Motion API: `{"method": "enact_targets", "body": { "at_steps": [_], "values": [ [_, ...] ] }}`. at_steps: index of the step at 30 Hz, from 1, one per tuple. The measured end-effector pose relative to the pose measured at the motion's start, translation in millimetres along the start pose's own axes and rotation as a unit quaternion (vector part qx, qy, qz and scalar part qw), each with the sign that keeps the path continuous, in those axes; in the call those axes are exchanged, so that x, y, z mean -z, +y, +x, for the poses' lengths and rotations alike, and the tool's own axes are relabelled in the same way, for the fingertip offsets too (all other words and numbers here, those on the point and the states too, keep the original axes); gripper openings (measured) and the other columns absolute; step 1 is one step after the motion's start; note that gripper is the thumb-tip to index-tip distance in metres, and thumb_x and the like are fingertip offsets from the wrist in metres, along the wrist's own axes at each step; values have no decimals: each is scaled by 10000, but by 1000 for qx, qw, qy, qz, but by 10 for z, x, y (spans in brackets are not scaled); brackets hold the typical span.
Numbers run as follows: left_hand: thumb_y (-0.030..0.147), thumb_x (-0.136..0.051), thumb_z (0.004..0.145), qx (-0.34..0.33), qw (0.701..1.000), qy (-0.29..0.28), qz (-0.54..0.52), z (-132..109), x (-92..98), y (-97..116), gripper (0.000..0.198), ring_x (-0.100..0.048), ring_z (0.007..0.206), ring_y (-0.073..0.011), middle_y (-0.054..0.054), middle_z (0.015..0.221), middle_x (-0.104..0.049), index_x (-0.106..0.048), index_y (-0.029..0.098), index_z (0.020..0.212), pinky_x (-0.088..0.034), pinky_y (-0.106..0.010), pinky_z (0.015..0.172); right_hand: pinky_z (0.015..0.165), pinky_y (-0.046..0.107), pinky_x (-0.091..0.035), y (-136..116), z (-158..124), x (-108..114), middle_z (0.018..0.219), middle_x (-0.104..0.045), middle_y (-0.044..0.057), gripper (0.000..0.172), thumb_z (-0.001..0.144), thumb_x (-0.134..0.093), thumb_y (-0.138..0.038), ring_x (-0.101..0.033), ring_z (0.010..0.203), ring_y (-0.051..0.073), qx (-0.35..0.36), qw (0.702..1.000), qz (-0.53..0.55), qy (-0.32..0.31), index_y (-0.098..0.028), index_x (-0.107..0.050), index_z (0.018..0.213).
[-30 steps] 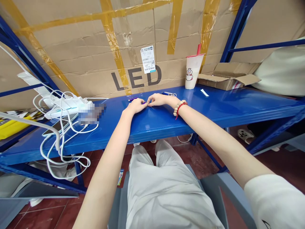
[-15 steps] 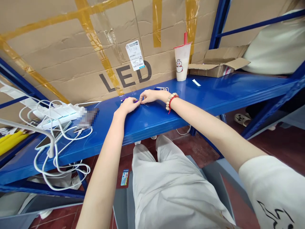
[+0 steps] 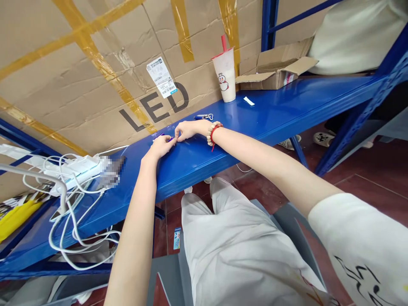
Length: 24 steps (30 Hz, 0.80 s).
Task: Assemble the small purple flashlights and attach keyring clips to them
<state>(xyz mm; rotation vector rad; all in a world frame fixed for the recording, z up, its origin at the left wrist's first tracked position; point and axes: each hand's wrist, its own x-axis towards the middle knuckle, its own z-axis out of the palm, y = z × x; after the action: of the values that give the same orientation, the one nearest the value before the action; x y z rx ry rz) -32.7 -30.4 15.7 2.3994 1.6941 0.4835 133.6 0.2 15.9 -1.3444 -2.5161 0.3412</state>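
Where the left hand rests, a blue tabletop fronts taped cardboard.

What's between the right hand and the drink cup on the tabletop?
Head view: a small blue item with a metal ring lies between the right hand and drink cup. Can't tell exactly what it is.

Blue desk w/ taped cardboard behind; dk-red tiled flr; grey chair below.
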Motion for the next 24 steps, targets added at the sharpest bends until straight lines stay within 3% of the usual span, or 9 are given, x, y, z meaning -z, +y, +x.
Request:
{"method": "enact_targets", "body": {
  "at_steps": [24],
  "values": [
    [458, -502, 801, -14, 1000, 0, 13, 3, 10, 7, 336, -475, 504, -123, 0, 522, -539, -533, 169, 633, -363, -219, 524, 754, 278, -498, -142, -193, 86, 855, -664, 20, 311, 774, -606, -314, -633, 819, 170, -32, 999, -14, -6, -170, -682, 1039]
  ]
}}
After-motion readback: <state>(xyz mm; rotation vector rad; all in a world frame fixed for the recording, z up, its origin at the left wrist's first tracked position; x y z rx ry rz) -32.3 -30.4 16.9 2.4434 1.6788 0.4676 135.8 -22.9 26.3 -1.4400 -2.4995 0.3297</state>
